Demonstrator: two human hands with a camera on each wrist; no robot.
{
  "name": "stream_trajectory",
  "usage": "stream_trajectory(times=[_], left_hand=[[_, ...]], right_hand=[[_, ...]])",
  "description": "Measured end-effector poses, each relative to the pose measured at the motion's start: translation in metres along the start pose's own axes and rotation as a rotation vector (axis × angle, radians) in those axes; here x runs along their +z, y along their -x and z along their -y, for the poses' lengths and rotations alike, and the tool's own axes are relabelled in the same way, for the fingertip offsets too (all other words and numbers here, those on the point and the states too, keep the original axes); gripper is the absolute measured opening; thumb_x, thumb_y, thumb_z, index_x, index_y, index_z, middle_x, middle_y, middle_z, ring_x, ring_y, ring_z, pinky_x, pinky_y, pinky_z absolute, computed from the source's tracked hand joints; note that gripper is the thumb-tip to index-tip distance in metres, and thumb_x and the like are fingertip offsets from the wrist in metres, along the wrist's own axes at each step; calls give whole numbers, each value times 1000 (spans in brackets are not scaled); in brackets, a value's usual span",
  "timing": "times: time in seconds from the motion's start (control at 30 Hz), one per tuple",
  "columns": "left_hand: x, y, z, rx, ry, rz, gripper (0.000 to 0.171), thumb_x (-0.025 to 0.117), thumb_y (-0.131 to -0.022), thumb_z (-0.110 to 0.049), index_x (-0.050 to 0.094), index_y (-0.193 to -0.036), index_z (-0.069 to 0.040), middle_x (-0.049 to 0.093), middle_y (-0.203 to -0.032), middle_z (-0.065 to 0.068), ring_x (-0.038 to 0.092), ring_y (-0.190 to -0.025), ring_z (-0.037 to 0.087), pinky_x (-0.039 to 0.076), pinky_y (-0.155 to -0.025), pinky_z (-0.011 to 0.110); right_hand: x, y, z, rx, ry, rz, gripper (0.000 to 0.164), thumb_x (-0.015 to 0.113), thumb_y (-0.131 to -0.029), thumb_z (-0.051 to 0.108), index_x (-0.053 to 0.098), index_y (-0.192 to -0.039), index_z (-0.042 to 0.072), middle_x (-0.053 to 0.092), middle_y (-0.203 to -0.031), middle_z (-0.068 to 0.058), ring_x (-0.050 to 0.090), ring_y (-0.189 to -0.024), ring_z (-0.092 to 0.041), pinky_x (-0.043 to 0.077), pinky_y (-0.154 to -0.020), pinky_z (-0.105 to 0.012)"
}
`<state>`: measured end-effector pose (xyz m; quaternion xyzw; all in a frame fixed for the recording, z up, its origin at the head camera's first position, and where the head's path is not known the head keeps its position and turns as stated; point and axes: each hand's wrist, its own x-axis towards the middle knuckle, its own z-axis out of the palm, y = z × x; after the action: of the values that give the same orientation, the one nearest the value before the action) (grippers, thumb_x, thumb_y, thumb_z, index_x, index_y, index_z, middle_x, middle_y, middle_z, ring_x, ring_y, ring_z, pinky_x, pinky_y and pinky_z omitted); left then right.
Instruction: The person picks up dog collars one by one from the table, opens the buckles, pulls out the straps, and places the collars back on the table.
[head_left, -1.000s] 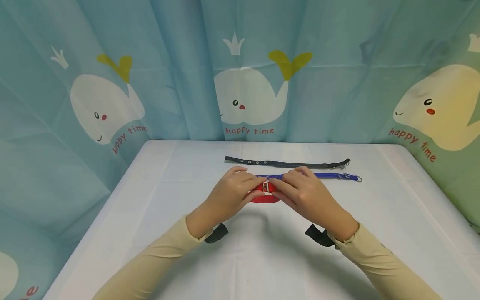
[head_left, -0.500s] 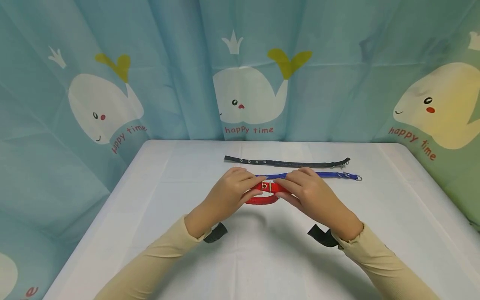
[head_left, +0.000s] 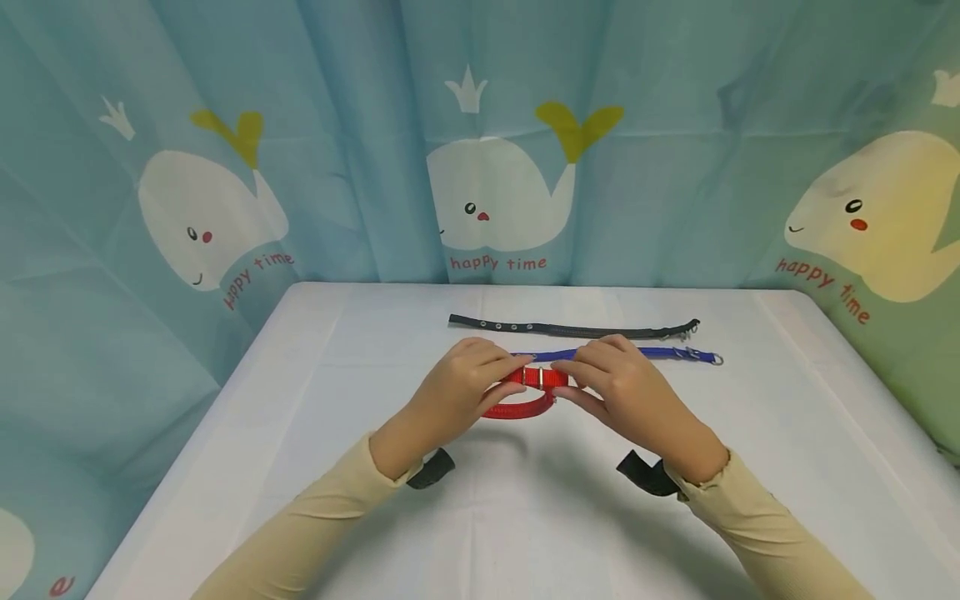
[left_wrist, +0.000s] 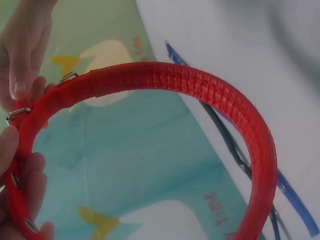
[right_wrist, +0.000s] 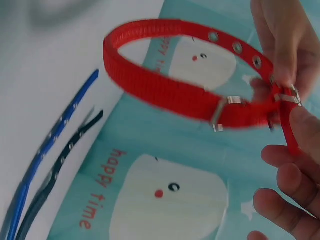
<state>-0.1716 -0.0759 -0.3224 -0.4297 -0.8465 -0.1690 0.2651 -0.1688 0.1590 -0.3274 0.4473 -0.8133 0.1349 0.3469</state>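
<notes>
A red pet collar [head_left: 517, 410] is bent into a loop and held up above the table by both hands. My left hand [head_left: 468, 379] pinches it on the left, by the strap with metal eyelets [right_wrist: 237, 47]. Between the hands sits the metal buckle [left_wrist: 19, 115], with the strap's tip [right_wrist: 291, 135] running through it. My right hand [head_left: 611, 379] pinches that tip between thumb and fingers, its other fingers spread in the right wrist view. Further along the band is a metal ring [left_wrist: 69, 76]. The loop's far side hangs below the hands.
A blue collar [head_left: 660, 353] lies on the white table [head_left: 360, 333] just behind the hands. Beyond it lies a black collar [head_left: 585, 330] with eyelets. A blue curtain [head_left: 360, 167] printed with whales hangs along the table's far edge.
My right hand has shifted slightly right, drawing the strap's tip along, and more red strap shows between the hands. The hanging loop has swung a little left and lower.
</notes>
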Motion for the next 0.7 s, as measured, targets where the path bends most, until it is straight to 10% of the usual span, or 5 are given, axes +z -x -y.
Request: stream_trajectory(times=[0.27, 0.7], left_hand=[[2, -1, -1, 7, 29, -17, 34, 77, -77, -19, 71, -108, -9, 72, -89, 2, 65, -88, 16, 51, -88, 32], [4, -4, -3, 57, 46, -39, 33, 77, -77, -19, 71, -106, -6, 72, -88, 2, 66, -85, 15, 52, -86, 30]], right_hand=[[3, -3, 3, 8, -63, -17, 11, 77, -70, 3, 70, -79, 3, 63, -73, -3, 59, -74, -18, 49, -75, -35], [8, -5, 5, 43, -96, -25, 27, 73, -81, 29, 69, -94, 5, 65, -83, -2, 61, -81, -19, 48, -73, -33]])
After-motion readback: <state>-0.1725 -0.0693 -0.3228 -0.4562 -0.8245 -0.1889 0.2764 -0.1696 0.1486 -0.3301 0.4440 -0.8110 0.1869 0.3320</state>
